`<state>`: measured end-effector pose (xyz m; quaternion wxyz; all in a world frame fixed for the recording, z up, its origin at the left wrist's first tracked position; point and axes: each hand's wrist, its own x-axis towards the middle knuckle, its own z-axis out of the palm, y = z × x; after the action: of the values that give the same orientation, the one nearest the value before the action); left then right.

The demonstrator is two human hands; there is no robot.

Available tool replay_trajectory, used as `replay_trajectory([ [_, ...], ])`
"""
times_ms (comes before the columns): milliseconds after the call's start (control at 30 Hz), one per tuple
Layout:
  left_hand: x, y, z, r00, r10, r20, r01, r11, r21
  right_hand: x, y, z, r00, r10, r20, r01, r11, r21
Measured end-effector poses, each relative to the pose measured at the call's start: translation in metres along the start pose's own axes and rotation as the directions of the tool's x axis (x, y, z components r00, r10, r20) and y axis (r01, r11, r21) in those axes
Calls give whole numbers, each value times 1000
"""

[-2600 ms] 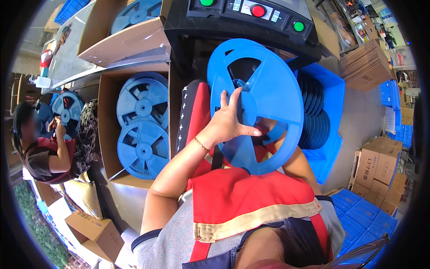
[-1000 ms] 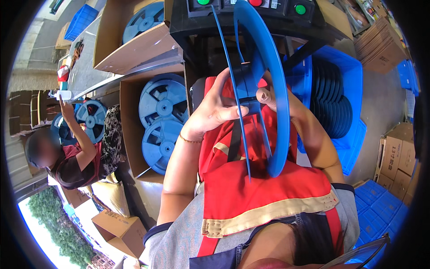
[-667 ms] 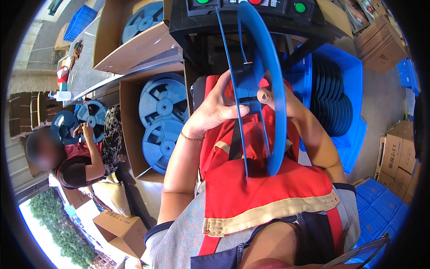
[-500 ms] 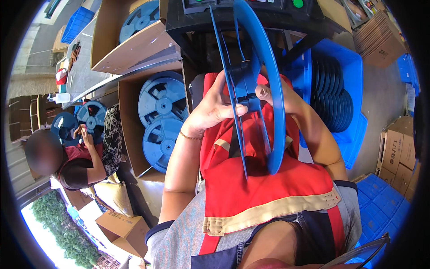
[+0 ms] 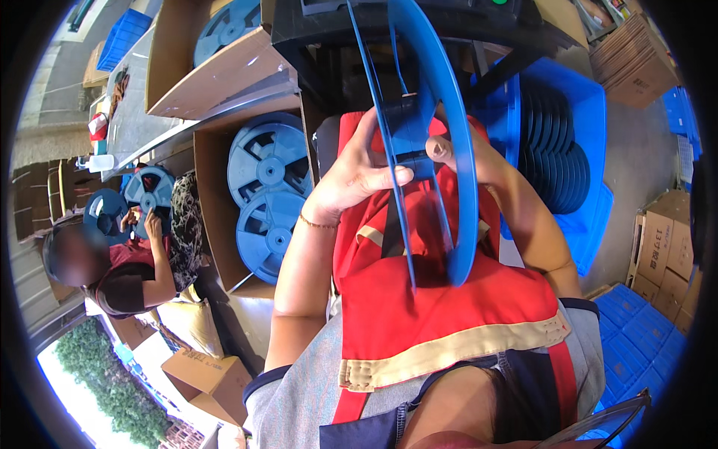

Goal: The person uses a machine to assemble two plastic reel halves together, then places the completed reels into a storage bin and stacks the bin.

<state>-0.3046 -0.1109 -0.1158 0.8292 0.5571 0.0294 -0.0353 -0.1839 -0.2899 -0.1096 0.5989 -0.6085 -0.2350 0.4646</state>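
Upright in front of my red apron [image 5: 486,299] is a large blue plastic reel [image 5: 465,217], seen nearly edge-on. Its two round flanges stand apart, with the hub between them. My left hand [image 5: 357,178] grips it from the left side, thumb over the left flange's edge toward the hub. From the right, my right hand [image 5: 449,146] holds it, the thumb showing between the flanges near the hub. The right fingers are mostly hidden behind the right flange.
A cardboard box [image 5: 213,217] with blue reels stands to my left. On the right, a blue crate [image 5: 591,112] holds several dark discs. A black machine frame [image 5: 314,37] rises ahead. At far left, a co-worker [image 5: 134,269] handles a blue reel. Cartons [image 5: 662,239] stand at right.
The reel stays in both my hands, almost unmoved. The surroundings shift slightly in view. At left, the co-worker's head and hands have moved a little.
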Motion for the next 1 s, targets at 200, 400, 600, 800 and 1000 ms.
replay_trajectory([
  [200,-3,4,1,997,-69,-24,69,998,-10,5,7,3,994,-109,-19,108,993,-41],
  [400,1,8,11,985,79,-153,63,659,749,-3,25,10,986,-166,5,164,980,109],
  [600,23,18,37,977,59,-204,179,291,940,4,51,-4,987,-162,11,121,780,614],
  [800,73,94,0,907,278,-316,159,470,868,-42,29,-84,894,-382,-235,427,565,706],
  [1000,198,173,-12,732,642,228,-114,-214,970,-104,114,-209,591,-248,-768,365,931,-20],
])
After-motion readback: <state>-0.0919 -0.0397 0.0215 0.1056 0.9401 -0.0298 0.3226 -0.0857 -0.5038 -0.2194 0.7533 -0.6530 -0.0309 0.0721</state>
